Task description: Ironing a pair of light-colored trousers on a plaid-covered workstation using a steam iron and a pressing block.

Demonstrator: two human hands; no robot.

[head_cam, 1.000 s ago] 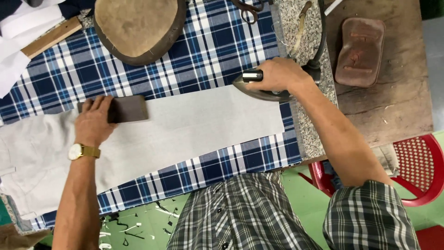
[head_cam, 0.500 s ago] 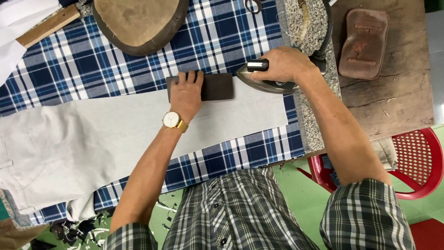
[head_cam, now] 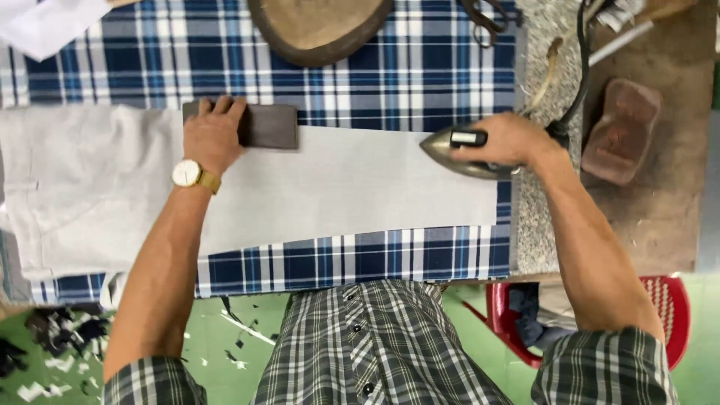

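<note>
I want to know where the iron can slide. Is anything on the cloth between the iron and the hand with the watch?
Nothing lies between them. From the grey metal iron the pale grey trouser leg is bare up to the left hand, which presses a dark rectangular block.

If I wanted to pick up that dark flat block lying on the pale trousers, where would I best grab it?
Probably by its long edges at the free right end, coming from above. The dark block lies flat on the pale trousers, a thin rectangle, so fingers can pinch across its narrow width. The left hand covers its left end; the right hand is away on the iron.
</note>
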